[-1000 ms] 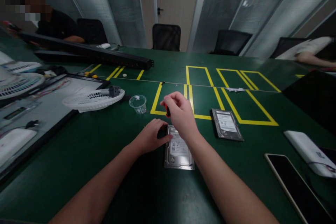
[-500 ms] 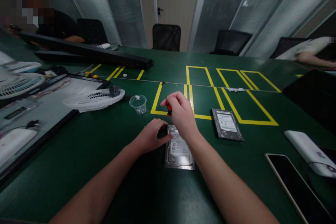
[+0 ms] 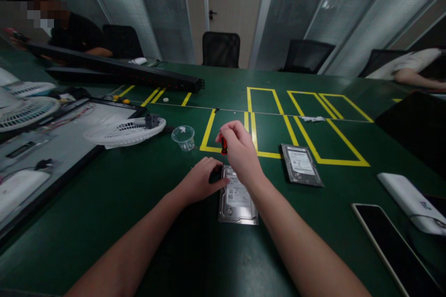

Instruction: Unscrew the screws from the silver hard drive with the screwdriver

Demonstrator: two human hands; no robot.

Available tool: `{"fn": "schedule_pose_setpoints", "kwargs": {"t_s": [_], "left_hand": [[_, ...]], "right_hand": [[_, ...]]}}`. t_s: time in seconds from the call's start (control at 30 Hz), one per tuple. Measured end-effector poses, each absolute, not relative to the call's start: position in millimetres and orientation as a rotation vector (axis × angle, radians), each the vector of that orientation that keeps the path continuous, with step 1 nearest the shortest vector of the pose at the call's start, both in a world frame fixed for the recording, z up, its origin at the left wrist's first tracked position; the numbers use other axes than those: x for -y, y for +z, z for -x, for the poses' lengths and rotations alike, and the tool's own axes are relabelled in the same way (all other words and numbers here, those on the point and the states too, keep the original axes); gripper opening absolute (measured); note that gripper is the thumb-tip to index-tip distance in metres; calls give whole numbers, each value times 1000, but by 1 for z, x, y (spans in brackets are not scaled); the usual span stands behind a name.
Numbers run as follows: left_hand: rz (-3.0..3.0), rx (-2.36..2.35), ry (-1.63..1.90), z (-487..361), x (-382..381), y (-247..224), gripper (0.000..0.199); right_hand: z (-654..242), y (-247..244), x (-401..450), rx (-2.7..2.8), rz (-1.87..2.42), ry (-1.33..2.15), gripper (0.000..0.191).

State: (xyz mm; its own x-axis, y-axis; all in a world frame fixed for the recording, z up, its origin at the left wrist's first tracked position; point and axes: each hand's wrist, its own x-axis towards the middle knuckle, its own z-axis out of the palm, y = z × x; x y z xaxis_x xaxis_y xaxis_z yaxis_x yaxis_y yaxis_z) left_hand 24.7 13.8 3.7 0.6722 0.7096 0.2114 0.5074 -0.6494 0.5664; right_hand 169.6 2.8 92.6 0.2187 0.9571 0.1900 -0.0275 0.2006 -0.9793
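A silver hard drive [image 3: 239, 202] with a white label lies on the green table [image 3: 146, 236] in front of me. My right hand [image 3: 240, 151] is closed around a red and black screwdriver [image 3: 224, 145], held upright over the far left corner of the drive. The screwdriver's tip is too small to make out. My left hand [image 3: 202, 178] rests at the drive's left edge, its thumb on the label and its fingers bent at the far left corner. Farther right lies a second hard drive [image 3: 301, 165].
A clear plastic cup [image 3: 183, 138] stands beyond my left hand. White fan grilles [image 3: 127, 131], a grey panel [image 3: 69, 134] and a long black bar [image 3: 118, 67] are at left. A phone [image 3: 393, 246] and a white device [image 3: 411, 202] lie at right. Two people sit across.
My right hand has shifted very slightly, and the screwdriver in it has turned a little. My left hand and both drives have stayed put.
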Motion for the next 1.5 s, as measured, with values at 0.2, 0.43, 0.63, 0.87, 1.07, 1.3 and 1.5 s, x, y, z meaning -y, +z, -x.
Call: {"fn": "schedule_pose_setpoints", "kwargs": {"t_s": [0.2, 0.43, 0.63, 0.87, 1.07, 1.3, 1.5], "left_hand": [[-2423, -937, 588, -25, -14, 4, 27], [-2410, -944, 582, -25, -14, 4, 27], [-2395, -941, 601, -25, -13, 5, 27], [-2403, -945, 591, -25, -14, 4, 27], [-2412, -940, 592, -24, -14, 4, 27], [-2421, -945, 611, -25, -14, 2, 25], [-2422, -941, 579, -25, -14, 5, 29]], "right_hand": [[-171, 92, -3, 1130, 1153, 901, 20], [-173, 89, -3, 1172, 1125, 887, 22], [-170, 92, -3, 1154, 1098, 897, 21], [-171, 94, -1, 1183, 1126, 835, 26], [-172, 95, -1, 1174, 1139, 840, 29], [-170, 97, -1, 1058, 1115, 993, 30], [-172, 91, -1, 1156, 1145, 929, 33]]}}
